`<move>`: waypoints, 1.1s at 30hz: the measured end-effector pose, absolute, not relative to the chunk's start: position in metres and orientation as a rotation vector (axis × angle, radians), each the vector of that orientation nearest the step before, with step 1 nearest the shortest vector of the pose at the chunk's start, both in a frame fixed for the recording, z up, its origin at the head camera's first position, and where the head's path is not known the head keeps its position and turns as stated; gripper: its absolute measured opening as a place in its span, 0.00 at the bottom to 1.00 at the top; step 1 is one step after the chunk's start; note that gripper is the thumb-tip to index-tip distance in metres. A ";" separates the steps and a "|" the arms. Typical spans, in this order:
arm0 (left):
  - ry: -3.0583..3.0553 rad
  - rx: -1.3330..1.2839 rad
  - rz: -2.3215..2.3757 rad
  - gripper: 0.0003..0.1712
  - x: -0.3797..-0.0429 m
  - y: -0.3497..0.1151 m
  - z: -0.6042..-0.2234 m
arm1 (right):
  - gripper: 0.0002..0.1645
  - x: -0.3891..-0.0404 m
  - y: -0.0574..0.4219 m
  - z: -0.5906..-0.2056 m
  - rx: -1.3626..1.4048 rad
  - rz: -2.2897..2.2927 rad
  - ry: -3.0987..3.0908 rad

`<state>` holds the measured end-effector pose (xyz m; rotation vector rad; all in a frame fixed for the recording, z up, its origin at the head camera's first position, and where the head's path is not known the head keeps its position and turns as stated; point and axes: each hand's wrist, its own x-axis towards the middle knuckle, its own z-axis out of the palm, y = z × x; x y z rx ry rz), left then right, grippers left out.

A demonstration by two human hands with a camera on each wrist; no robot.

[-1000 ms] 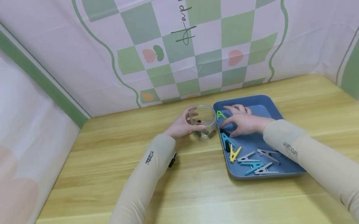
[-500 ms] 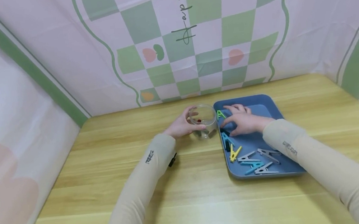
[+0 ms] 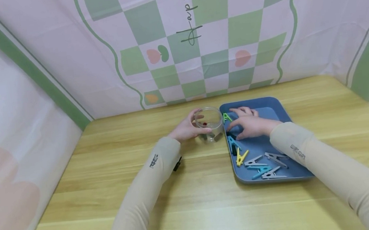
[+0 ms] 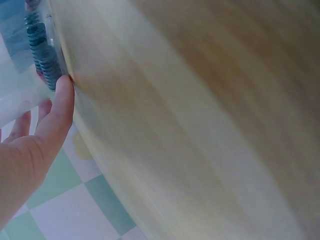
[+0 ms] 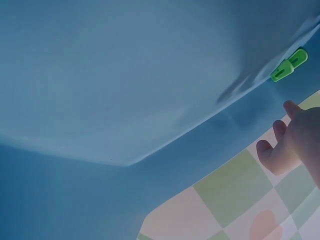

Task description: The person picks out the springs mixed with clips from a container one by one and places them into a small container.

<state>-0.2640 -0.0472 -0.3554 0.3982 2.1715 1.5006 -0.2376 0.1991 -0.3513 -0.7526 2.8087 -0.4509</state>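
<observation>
Printed cloth (image 3: 211, 45) screens a wooden table (image 3: 193, 210) into a booth (image 3: 30, 107) (room type unclear).

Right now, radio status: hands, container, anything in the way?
Left hand grips clear container. Right hand over blue tray, near green clip; grip unclear. Tray wall between it and container.

I count two hands (image 3: 250, 123), one tray (image 3: 257, 145) and one clear jar (image 3: 217, 126). Before me are seven coloured clips: three grey clips (image 3: 250, 163), two blue clips (image 3: 264, 168), one yellow clip (image 3: 239, 160), one green clip (image 5: 285, 69). The dark pieces (image 3: 234, 150) beside them I cannot count.
</observation>
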 end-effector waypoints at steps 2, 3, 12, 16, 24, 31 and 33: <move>2.167 0.396 1.502 0.51 -0.265 -0.047 -0.356 | 0.19 -0.238 0.199 -0.351 -0.751 -0.449 2.810; 2.164 0.397 1.504 0.51 -0.265 -0.047 -0.356 | 0.19 -0.238 0.199 -0.351 -0.750 -0.449 2.810; 2.171 0.404 1.506 0.51 -0.266 -0.048 -0.357 | 0.19 -0.238 0.199 -0.351 -0.743 -0.452 2.808; 2.170 0.404 1.517 0.51 -0.265 -0.047 -0.357 | 0.19 -0.238 0.199 -0.350 -0.743 -0.452 2.808; 2.169 0.407 1.520 0.52 -0.264 -0.047 -0.355 | 0.18 -0.237 0.201 -0.345 -0.754 -0.455 2.808; 2.176 0.415 1.511 0.52 -0.263 -0.047 -0.355 | 0.18 -0.236 0.200 -0.341 -0.743 -0.461 2.814; 2.175 0.413 1.515 0.51 -0.264 -0.047 -0.355 | 0.18 -0.237 0.200 -0.340 -0.742 -0.459 2.812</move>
